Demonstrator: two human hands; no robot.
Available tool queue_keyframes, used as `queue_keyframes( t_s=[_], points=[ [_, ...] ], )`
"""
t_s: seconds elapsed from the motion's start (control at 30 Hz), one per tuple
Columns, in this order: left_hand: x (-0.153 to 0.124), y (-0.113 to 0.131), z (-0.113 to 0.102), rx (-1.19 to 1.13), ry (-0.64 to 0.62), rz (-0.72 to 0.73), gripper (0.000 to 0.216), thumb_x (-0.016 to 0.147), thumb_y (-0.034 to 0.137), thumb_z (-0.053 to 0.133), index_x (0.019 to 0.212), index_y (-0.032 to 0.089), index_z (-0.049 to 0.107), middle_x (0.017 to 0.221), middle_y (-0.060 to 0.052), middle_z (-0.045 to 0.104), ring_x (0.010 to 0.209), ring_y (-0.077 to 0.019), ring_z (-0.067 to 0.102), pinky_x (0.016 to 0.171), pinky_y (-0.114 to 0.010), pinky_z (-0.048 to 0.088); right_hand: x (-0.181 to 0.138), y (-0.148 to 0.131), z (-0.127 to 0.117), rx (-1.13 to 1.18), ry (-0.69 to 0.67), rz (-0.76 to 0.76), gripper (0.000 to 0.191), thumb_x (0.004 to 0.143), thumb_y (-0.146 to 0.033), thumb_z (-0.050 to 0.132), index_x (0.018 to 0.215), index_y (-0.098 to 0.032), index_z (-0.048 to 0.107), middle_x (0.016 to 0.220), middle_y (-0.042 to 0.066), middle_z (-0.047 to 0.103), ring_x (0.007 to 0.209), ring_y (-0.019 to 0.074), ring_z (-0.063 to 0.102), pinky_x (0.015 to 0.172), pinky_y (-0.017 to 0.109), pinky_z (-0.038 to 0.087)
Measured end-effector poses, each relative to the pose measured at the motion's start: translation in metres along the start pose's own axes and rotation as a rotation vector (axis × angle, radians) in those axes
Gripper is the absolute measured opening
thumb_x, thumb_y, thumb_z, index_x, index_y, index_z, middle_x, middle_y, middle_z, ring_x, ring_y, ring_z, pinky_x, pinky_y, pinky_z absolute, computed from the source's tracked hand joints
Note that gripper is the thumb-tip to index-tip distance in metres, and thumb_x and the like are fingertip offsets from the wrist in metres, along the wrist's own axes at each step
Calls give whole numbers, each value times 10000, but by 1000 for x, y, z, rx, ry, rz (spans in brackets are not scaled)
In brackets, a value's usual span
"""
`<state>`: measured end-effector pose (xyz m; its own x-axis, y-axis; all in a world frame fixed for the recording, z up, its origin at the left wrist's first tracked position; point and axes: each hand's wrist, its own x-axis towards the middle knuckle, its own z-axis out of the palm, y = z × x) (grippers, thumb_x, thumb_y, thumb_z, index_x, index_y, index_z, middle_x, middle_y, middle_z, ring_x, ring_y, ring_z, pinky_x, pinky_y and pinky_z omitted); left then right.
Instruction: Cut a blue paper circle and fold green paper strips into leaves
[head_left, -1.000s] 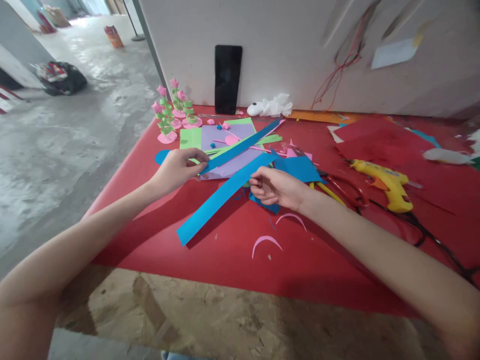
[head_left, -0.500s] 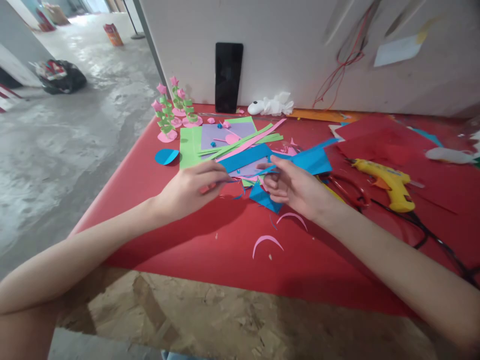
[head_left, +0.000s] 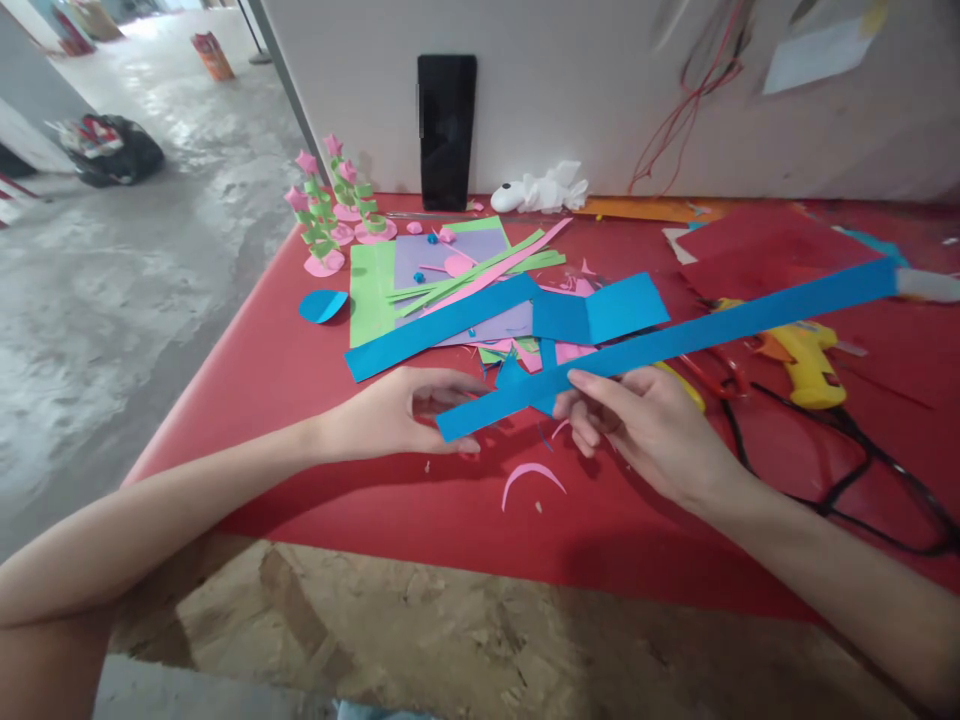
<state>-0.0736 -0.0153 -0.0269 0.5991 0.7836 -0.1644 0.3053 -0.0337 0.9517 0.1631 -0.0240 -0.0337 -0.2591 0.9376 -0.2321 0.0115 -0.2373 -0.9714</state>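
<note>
Red tabletop (head_left: 330, 510), right hand (head_left: 652, 430) pinching blue strip (head_left: 720, 328), left hand (head_left: 394, 415) spread at its end, wall sheet (head_left: 816, 58) illegible

Phone (head_left: 448, 135) behind paper strips (head_left: 675, 342)

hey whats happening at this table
The right hand pinches a long blue paper strip above the red table. The left hand is loosely open at the strip's left end; whether it touches is unclear. Another blue strip lies across the coloured paper beyond. Paper flowers stand toward the back left, a phone leans upright at the back, and a yellow glue gun lies to the right.
</note>
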Motion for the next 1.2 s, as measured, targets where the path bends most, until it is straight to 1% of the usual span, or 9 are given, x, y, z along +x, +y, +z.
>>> queue_keyframes(
  t_s=[0.13,0.3,0.43,0.53,0.67,0.83,0.93,1.07,1.2],
  points=[
    [-1,-2,0,-113,-114,-15,393,741,121,680,1127,188,646,1057,-49,742,902,-181,729,799,-277,592,-1,5,2,-12,-8,18,464,741,-488,660,426,-160,569,461,49,576,455,87,513,461,241,402],
    [0,-8,-1,-267,-122,85,598,729,93,721,1282,254,562,998,-12,757,888,-133,727,782,-201,578,-1,11,4,-27,-65,79,405,738,-496,657,546,-140,638,459,39,589,379,84,484,408,243,377],
    [2,-9,-3,-127,-160,210,340,737,127,730,1065,216,717,1106,-65,726,971,-174,702,838,-241,568,-3,12,8,-46,-124,102,463,737,-539,644,492,-149,603,436,31,575,372,92,500,450,254,430],
    [2,-8,-2,-17,-131,278,178,759,153,717,922,215,757,1250,-80,653,1082,-198,655,899,-280,547,-6,9,11,-77,-136,101,452,751,-548,637,526,-156,624,429,21,575,389,94,516,479,253,444],
    [4,-8,3,36,-74,315,162,764,196,723,922,229,745,1316,-72,594,1231,-207,561,1022,-329,489,-10,5,14,-117,-158,96,425,754,-554,640,575,-169,653,443,24,590,429,118,546,429,255,416],
    [11,-8,9,55,-19,381,186,717,239,767,898,214,733,1241,-86,611,1169,-207,586,1023,-362,494,-9,6,11,-126,-162,72,474,761,-561,630,490,-174,604,446,24,587,451,109,557,484,247,455],
    [14,-6,9,110,-43,381,77,788,187,689,847,194,739,1233,-100,611,1159,-191,595,1014,-346,501,-8,9,10,-102,-160,73,484,761,-564,627,487,-166,598,451,24,588,435,101,549,494,242,474],
    [15,-4,8,197,-53,420,212,846,80,551,888,185,731,1271,-106,594,1196,-166,576,1010,-330,505,-7,11,10,-59,-156,70,431,749,-545,645,567,-155,638,459,11,591,400,88,528,472,230,471],
    [17,-4,4,241,-87,439,131,806,151,649,904,149,737,1305,-146,574,1227,-190,557,1040,-336,483,-6,11,8,-44,-143,72,434,737,-543,658,566,-147,625,462,13,589,384,86,520,422,220,443]
  ],
)
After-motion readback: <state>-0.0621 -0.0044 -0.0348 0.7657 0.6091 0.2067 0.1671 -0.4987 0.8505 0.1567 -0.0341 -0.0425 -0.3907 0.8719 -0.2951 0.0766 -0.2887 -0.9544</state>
